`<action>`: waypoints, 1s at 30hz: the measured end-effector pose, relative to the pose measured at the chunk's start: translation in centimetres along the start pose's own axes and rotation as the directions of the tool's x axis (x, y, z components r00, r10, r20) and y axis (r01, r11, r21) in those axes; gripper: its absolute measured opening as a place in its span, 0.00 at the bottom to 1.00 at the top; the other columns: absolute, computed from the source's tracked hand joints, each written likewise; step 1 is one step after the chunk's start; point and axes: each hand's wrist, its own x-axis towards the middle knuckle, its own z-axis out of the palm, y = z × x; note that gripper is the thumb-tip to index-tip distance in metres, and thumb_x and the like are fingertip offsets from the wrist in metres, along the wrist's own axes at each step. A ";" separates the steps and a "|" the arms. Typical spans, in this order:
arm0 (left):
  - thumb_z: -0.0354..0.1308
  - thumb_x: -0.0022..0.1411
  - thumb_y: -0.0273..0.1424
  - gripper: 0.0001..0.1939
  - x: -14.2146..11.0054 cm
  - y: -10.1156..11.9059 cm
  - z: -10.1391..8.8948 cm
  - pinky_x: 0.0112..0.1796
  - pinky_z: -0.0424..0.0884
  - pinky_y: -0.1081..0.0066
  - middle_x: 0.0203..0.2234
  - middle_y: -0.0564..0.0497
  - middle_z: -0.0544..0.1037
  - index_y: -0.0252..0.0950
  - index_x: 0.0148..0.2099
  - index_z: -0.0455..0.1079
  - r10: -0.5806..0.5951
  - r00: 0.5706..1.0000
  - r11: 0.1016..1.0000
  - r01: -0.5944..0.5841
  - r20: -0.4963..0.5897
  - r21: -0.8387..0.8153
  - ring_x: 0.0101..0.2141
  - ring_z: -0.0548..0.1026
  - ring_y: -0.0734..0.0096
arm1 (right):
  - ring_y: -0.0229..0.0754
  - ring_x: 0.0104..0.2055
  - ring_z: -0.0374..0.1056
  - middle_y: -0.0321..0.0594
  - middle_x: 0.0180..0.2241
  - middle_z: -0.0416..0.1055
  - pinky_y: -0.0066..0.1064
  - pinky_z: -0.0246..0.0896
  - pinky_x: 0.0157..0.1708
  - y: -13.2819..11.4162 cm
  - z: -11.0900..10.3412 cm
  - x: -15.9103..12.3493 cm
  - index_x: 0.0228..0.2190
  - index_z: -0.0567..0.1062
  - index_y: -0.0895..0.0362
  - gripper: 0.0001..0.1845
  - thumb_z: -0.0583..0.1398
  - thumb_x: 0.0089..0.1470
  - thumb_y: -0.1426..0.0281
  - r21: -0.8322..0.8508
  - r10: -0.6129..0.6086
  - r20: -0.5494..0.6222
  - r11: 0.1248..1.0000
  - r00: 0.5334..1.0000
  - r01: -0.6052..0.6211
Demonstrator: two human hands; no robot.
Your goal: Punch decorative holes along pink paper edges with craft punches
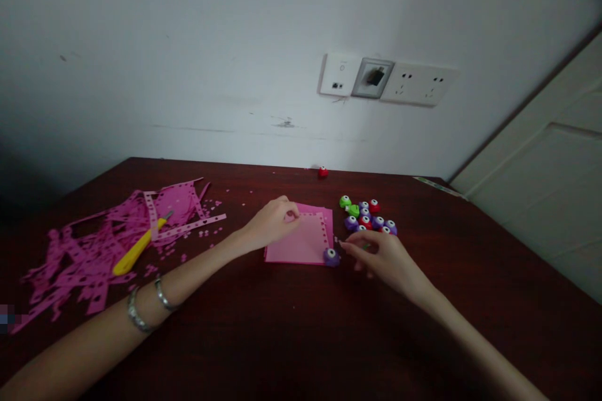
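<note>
Stacked pink paper squares [301,244] lie on the table, the top sheet paler, with a row of small punched holes along its top and right edges. My left hand [275,222] rests at the stack's upper left corner, its fingers curled closed; whatever they pinch is hidden. A purple craft punch [331,256] sits on the lower right corner of the paper. Just right of that punch, my right hand [383,258] has thumb and forefinger pinched together. Something tiny may be between those fingertips, but I cannot make it out.
Several purple, red and green punches [365,213] cluster behind my right hand. One red punch [323,171] stands near the wall. At left, pink paper strips [79,250] and scraps lie heaped around a yellow-handled cutter [136,252]. Wall sockets [416,83] are above the table [291,338].
</note>
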 end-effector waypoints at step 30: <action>0.53 0.50 0.54 0.28 4.6 3.5 1.9 0.19 0.51 0.74 0.19 0.48 0.70 0.31 0.32 0.74 -0.048 0.538 0.931 0.329 0.842 -0.157 0.17 0.58 0.79 | 0.29 0.10 0.59 0.36 0.12 0.66 0.19 0.52 0.09 -1.4 0.2 3.4 0.17 0.69 0.62 0.26 0.51 0.56 0.56 -0.205 0.314 0.503 0.948 0.805 -0.242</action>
